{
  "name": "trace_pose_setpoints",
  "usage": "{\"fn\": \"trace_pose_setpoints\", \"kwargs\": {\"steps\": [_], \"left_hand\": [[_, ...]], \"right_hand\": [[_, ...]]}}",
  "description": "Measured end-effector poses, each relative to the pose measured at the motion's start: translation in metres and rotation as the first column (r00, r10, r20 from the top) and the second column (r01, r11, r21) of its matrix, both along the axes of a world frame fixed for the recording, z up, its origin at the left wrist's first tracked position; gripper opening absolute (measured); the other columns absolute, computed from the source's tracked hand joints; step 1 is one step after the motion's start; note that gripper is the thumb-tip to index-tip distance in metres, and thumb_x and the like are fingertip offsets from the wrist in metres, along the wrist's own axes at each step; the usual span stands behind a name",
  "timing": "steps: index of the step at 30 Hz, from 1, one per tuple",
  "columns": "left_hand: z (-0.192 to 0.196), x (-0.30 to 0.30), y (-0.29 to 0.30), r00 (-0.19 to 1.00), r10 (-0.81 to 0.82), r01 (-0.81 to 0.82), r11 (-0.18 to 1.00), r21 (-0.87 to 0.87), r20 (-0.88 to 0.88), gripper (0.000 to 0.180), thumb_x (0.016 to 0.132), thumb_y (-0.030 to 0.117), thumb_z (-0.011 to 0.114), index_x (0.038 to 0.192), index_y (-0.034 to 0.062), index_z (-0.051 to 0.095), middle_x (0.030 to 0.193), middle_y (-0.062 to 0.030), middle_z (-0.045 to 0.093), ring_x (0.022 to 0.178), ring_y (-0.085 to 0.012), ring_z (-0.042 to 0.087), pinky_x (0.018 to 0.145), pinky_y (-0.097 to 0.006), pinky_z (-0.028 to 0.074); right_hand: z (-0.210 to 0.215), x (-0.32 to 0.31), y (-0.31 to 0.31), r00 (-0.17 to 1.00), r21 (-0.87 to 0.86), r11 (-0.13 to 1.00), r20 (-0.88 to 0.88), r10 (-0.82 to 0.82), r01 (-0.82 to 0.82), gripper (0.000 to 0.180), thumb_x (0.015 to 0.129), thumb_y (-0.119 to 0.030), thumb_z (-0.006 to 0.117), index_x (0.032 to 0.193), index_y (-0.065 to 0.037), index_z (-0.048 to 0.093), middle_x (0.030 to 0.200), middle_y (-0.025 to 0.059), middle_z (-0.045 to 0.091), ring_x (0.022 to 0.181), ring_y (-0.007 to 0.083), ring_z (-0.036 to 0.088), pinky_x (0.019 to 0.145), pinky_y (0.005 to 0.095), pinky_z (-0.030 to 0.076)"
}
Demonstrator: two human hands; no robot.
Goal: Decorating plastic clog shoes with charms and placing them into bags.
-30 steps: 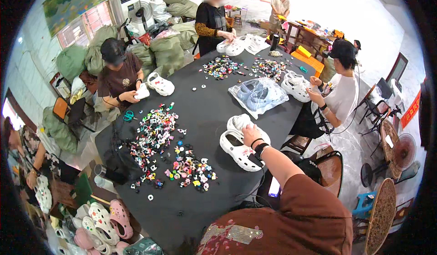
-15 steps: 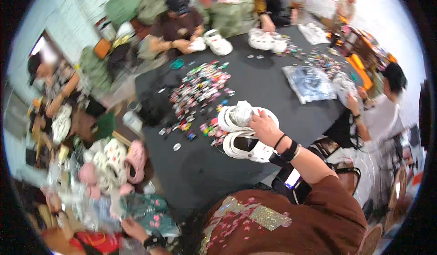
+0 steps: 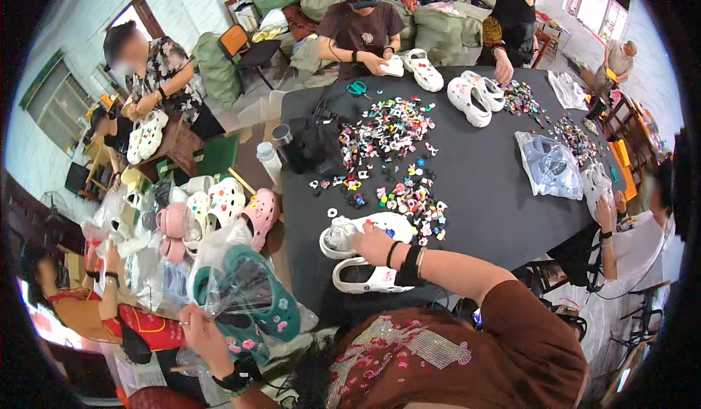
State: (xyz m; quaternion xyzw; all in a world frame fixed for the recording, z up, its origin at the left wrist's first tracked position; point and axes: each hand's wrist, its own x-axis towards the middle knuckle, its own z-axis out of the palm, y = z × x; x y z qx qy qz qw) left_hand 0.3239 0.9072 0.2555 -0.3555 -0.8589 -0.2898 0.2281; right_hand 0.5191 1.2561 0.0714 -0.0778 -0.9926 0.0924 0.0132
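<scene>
My left hand (image 3: 206, 342) grips the edge of a clear plastic bag (image 3: 217, 252) at the lower left. Inside the bag lie teal clogs (image 3: 272, 292) with pink charms. Farther right, on the black-topped table, my right hand (image 3: 378, 245) reaches over a pair of white clogs. Its fingers curl onto the farther white clog (image 3: 394, 226), which carries small charms and has a crumpled pale wad (image 3: 340, 234) in its opening. The nearer white clog (image 3: 369, 285) lies beside it, below my wrist. My fingertips partly hide their exact grip.
Piles of small coloured charms (image 3: 383, 132) spread over the black table (image 3: 475, 197). A tumbler (image 3: 287, 145), a white bottle (image 3: 269, 162) and pink clogs (image 3: 261, 215) stand on the left. A bagged blue pair (image 3: 548, 164) lies right. Several people work around the table with other clogs.
My left hand has come up with the bag of teal clogs, now larger in view. My right hand stays at the white clogs. The whole view has shifted.
</scene>
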Motion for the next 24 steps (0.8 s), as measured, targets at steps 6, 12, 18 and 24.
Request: {"fn": "trace_pose_setpoints", "kwargs": {"steps": [6, 12, 18, 24], "left_hand": [[-0.001, 0.022, 0.057, 0.936, -0.35, 0.349, 0.936, -0.037, -0.029, 0.011, 0.071, -0.01, 0.049, 0.08, -0.0034, 0.051, 0.088, -0.0131, 0.052, 0.083, -0.0272, 0.051, 0.086, -0.039, 0.043], [0.053, 0.07, 0.143, 0.494, -0.869, 0.869, 0.491, 0.056, -0.04, 0.032, 0.077, -0.014, 0.05, 0.105, -0.0009, 0.059, 0.103, -0.0192, 0.055, 0.08, -0.0352, 0.054, 0.067, -0.039, 0.043], [0.075, 0.105, 0.214, 0.444, -0.877, 0.888, 0.458, -0.043, -0.183, 0.022, 0.079, -0.007, 0.047, 0.095, -0.0002, 0.061, 0.103, -0.0184, 0.058, 0.093, -0.0379, 0.055, 0.083, -0.046, 0.045], [0.049, 0.151, 0.273, 0.564, -0.825, 0.819, 0.563, 0.107, 0.022, 0.031, 0.081, -0.004, 0.056, 0.112, -0.0018, 0.056, 0.133, -0.0199, 0.044, 0.108, -0.0316, 0.052, 0.095, -0.04, 0.043]], "right_hand": [[0.141, 0.014, 0.014, 0.897, -0.637, 0.697, -0.442, 0.02, -0.33, 0.117, 0.054, -0.027, 0.089, 0.143, -0.005, 0.017, 0.142, 0.0187, 0.023, 0.133, 0.0351, 0.024, 0.099, 0.0398, 0.041], [0.206, 0.051, 0.005, 0.93, -0.481, 0.824, -0.339, 0.139, -0.298, 0.102, 0.062, -0.022, 0.082, 0.143, -0.016, 0.02, 0.136, 0.0195, 0.036, 0.112, 0.0424, 0.05, 0.082, 0.0421, 0.05], [0.213, 0.116, 0.033, 0.813, -0.424, 0.885, -0.574, -0.099, -0.191, 0.03, 0.075, -0.024, 0.072, 0.074, -0.002, 0.051, 0.064, 0.0136, 0.053, 0.067, 0.0315, 0.059, 0.059, 0.0428, 0.043], [0.279, 0.186, 0.059, 0.895, -0.888, 0.458, -0.228, -0.382, -0.031, 0.024, 0.089, -0.024, 0.061, 0.083, -0.005, 0.049, 0.059, 0.002, 0.047, 0.049, 0.0103, 0.051, 0.045, 0.0269, 0.041]]}}
